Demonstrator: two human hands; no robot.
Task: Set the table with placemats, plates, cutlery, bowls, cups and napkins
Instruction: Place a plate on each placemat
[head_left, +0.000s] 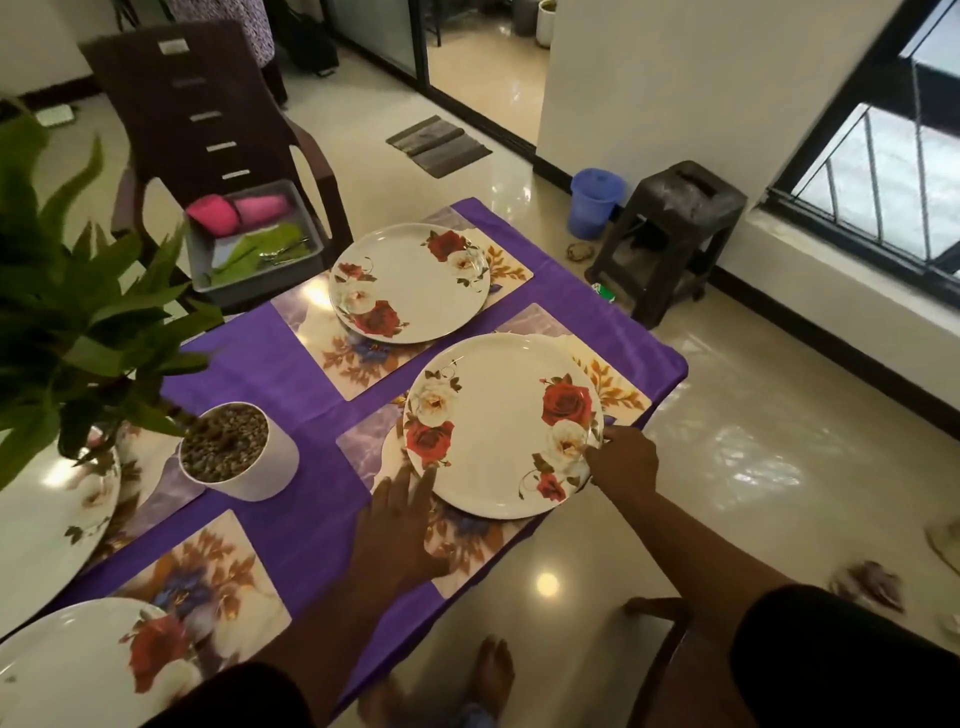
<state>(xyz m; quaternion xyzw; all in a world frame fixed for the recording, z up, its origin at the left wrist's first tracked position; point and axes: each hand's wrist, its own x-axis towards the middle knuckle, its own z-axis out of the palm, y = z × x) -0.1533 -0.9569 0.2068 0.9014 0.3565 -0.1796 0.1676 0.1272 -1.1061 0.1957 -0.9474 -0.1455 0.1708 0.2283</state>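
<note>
A white plate with red and white roses (498, 426) lies on a floral placemat (467, 545) at the near right of the purple-clothed table (270, 374). My right hand (621, 460) pinches that plate's right rim. My left hand (400, 514) rests flat with spread fingers at the plate's left edge, on the placemat. A second rose plate (408, 283) sits on the far placemat (332, 343). Two more plates show at the left, one (47, 519) under the leaves and one (67, 660) on the nearest placemat (218, 577).
A white pot of pebbles (236, 452) with a leafy plant (67, 312) stands mid-table. On a brown chair (208, 104) behind sits a grey tray (254, 239) with pink cups, green napkins and cutlery. A blue bucket (595, 202) and dark stool (665, 234) stand on the floor.
</note>
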